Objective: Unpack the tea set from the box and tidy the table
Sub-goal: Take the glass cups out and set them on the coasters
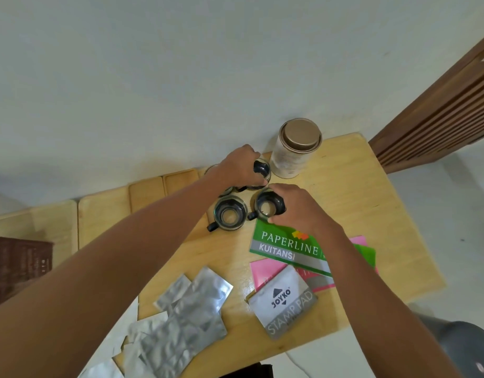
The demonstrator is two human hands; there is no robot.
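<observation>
On a pale wooden counter (371, 203) against a white wall (180, 77), the left hand (239, 166) fingers grip one black-handled glass teacup (262, 170); the right hand (300, 207) fingers clasp another (268, 207), beside a third (229, 215).

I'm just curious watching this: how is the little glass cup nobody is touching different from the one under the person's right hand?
The free cup stands alone, its black handle pointing toward the near left. The right-hand cup is gripped at its rim by the right hand, its handle pointing left toward the free cup, and it sits against the green Paperline pad. Both are clear glass, upright, apparently empty, with black trim.
</observation>
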